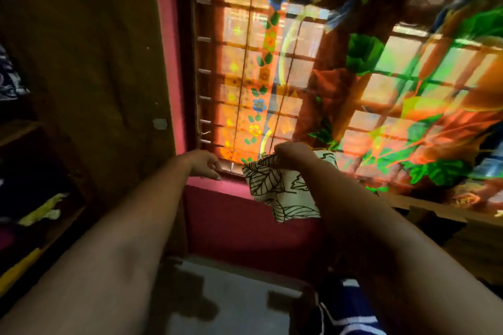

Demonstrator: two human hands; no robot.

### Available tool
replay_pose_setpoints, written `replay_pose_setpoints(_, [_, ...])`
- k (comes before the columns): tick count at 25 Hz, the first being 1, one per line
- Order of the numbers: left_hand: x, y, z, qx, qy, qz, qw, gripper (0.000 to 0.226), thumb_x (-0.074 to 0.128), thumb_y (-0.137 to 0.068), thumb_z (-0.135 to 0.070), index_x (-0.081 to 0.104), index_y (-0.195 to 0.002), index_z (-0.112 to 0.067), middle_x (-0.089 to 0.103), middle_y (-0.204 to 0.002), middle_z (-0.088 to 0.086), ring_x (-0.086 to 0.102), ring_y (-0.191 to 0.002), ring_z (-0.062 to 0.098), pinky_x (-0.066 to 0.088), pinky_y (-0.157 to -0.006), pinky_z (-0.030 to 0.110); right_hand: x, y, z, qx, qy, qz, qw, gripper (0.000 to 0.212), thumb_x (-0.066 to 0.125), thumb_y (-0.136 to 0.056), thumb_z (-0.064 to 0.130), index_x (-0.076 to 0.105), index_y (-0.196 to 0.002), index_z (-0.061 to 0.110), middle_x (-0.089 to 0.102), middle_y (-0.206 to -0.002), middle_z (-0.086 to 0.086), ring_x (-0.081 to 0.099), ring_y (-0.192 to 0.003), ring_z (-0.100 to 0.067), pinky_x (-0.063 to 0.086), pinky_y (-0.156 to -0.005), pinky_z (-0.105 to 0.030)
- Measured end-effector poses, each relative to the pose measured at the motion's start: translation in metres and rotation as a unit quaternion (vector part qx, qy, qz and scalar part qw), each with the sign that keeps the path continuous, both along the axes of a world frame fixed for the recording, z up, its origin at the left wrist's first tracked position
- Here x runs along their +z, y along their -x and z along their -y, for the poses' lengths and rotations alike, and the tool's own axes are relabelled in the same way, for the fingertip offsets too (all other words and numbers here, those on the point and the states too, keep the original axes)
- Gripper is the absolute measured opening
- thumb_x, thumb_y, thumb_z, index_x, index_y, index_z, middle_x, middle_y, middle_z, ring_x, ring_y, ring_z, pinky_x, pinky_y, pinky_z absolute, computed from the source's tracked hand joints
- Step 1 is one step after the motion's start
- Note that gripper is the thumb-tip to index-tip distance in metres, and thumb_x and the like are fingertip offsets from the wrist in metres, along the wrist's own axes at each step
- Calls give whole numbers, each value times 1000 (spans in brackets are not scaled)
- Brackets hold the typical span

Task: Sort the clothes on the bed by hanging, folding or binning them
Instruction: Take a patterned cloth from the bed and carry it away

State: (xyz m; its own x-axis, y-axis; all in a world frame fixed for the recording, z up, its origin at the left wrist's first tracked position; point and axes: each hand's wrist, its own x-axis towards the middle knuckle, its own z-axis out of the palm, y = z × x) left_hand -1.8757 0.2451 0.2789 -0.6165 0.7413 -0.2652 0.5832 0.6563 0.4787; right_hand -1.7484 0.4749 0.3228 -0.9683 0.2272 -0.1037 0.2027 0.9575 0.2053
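Observation:
A cream cloth with black leaf outlines hangs below the window sill. My right hand grips its upper edge in a fist, close to the window bars. My left hand rests at the sill's left corner with its fingers loosely curled, holding nothing, a short way left of the cloth. The bed is out of view.
A barred window is covered by a bright floral curtain, lit from behind. A dark wooden cupboard with shelves of clothes stands at the left. Below the red wall is grey floor. Blue-and-white fabric shows at the bottom.

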Motion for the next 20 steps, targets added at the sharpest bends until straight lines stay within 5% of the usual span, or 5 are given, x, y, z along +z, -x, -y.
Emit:
replay_pose_setpoints(6, [4,81,80,107,27,5,994,35,73,-84,-24,64,-116,-13,63,-103,-1,58,-92,14,46,-73,21,9,142,71,124,42,46,990,48,61,-87,46,56,-122,13,60,-118,-9,58,-104,-25,42,-71,-29])
replay_pose_setpoints(11, [8,96,174,277,14,36,960,29,72,-84,-18,63,-112,-14,60,-89,-8,55,-80,6,46,-69,20,0,221,166,272,99,44,956,47,60,-90,41,54,-126,11,59,-120,-10,57,-107,-26,46,-82,-33])
replay_pose_setpoints(15, [22,97,241,375,26,9,927,31,74,-83,-28,65,-112,-20,63,-95,-7,62,-88,14,50,-79,26,4,265,238,380,120,51,916,44,56,-91,46,57,-115,8,60,-111,-6,54,-91,-18,46,-76,-32])
replay_pose_setpoints(20, [32,85,285,477,35,-10,878,32,75,-81,-28,65,-110,-19,67,-109,4,64,-99,21,53,-87,33,14,306,307,528,59,35,847,48,51,-93,49,56,-120,9,58,-122,-11,55,-111,-26,46,-85,-37])
